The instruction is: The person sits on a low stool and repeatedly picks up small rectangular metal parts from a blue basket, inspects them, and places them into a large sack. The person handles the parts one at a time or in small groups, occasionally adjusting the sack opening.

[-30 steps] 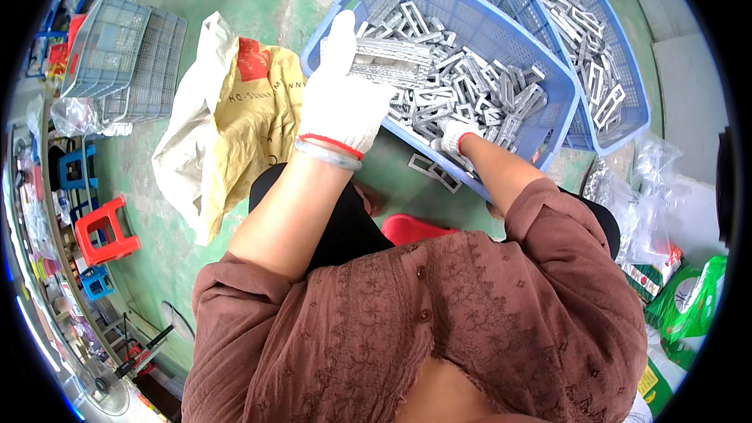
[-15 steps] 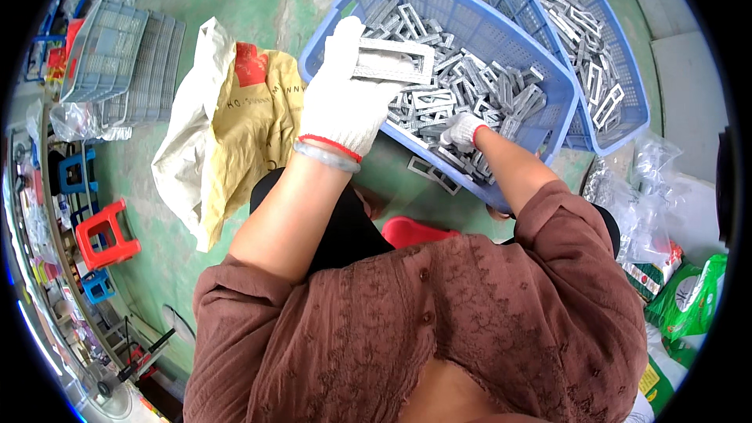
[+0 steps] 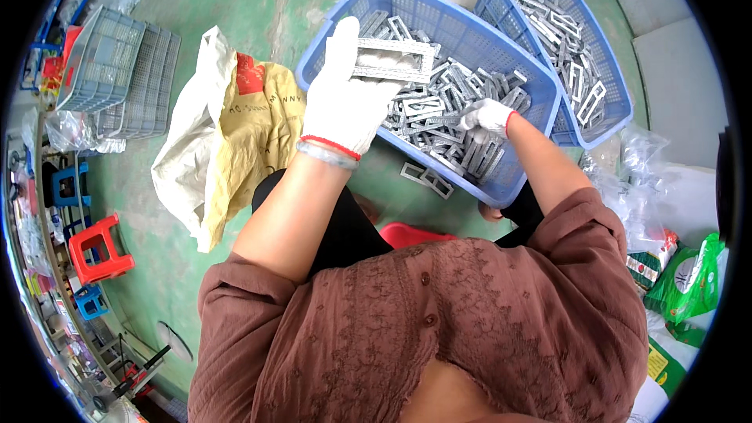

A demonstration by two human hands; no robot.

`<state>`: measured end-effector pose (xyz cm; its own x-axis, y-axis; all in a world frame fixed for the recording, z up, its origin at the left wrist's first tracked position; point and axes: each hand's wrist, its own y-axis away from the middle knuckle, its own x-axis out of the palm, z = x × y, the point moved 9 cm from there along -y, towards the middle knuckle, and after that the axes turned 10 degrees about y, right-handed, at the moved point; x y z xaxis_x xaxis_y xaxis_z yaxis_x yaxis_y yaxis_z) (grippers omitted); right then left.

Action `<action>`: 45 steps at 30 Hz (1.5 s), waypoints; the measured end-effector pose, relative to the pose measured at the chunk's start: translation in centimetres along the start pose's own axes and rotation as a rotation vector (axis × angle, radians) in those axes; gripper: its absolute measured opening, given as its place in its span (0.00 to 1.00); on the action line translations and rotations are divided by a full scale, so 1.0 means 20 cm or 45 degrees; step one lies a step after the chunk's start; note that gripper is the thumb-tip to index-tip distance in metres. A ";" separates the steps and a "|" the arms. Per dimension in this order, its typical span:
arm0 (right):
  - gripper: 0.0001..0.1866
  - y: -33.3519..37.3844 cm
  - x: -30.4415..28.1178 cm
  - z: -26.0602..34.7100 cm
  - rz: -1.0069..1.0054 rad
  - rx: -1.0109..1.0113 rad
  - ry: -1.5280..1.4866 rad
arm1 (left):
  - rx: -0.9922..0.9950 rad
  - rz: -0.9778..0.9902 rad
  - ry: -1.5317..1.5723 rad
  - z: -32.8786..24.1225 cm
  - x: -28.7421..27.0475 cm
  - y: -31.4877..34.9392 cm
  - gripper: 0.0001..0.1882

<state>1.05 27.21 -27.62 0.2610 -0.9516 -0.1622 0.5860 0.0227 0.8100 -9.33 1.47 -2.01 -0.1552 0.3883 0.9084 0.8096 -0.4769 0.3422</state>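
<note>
My left hand, in a white knit glove with a red cuff, is raised above the near left part of a blue plastic basket. It is closed around a grey rectangular metal frame with a long open slot. Inside the basket lies a heap of similar metal frames. My right hand, gloved the same way, is low over the heap with its fingers curled down among the pieces. What its fingertips hold, if anything, is hidden. Loose metal frames lie on the floor beside the basket.
A second blue basket with more frames stands to the right. On the left are a yellow and white woven sack, grey crates and a red stool. Plastic bags lie at the right, and a red seat is below me.
My right hand has come up and away from the basket's near side, toward the middle of the heap. The left hand still holds its frame. The view has shifted slightly.
</note>
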 end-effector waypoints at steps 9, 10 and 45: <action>0.30 0.80 -0.16 0.63 -0.086 -0.538 -0.195 | 0.003 0.016 0.047 0.01 0.02 0.02 0.24; 0.31 0.89 -0.16 0.69 -0.057 -0.640 -0.274 | -0.038 0.026 0.065 0.01 0.04 0.03 0.25; 0.48 1.46 0.09 0.96 -0.864 -1.217 0.143 | -0.376 0.363 -0.053 0.29 0.12 0.23 0.24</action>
<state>4.02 20.27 6.57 -0.2876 -0.8258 -0.4851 0.9555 -0.2123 -0.2051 -2.81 4.74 0.34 0.0799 0.2369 0.9682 0.6185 -0.7736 0.1382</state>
